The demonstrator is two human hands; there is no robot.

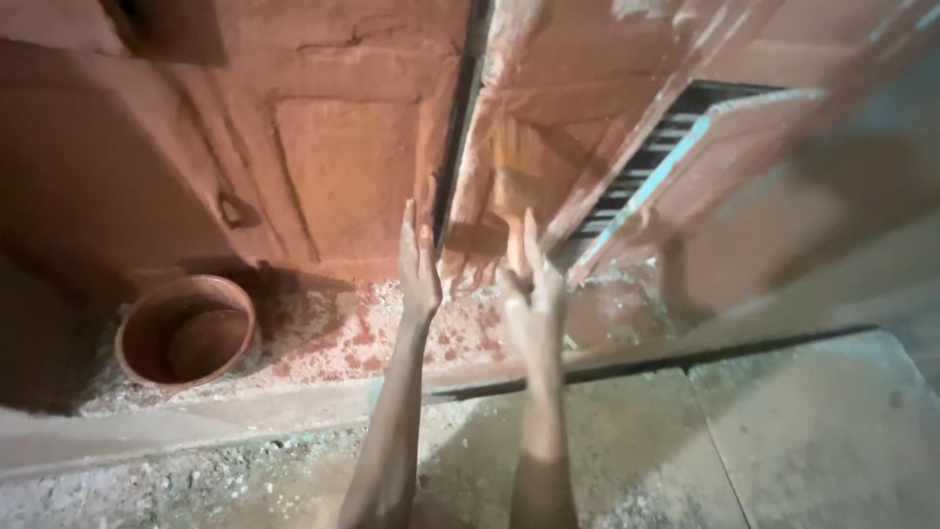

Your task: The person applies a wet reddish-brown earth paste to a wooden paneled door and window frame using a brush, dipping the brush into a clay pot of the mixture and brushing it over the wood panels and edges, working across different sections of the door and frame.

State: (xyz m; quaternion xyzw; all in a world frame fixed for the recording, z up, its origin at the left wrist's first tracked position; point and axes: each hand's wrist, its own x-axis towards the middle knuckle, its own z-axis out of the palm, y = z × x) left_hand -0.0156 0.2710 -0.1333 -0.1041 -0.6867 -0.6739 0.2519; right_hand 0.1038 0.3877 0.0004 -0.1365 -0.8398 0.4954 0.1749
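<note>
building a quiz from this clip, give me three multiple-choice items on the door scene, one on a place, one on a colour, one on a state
1. Where does the round bucket stand?
A. left of both hands, by the door's foot
B. right of both hands
C. between the hands

2. What colour is the wooden door?
A. reddish brown
B. white
C. green

3. What does the right hand hold?
A. nothing
B. a brush raised to the door
C. the bucket

Answers:
1 A, it sits at lower left on the sill.
2 A, the panels look reddish brown.
3 B, its bristles meet the door, while the left hand is flat and open.
</note>
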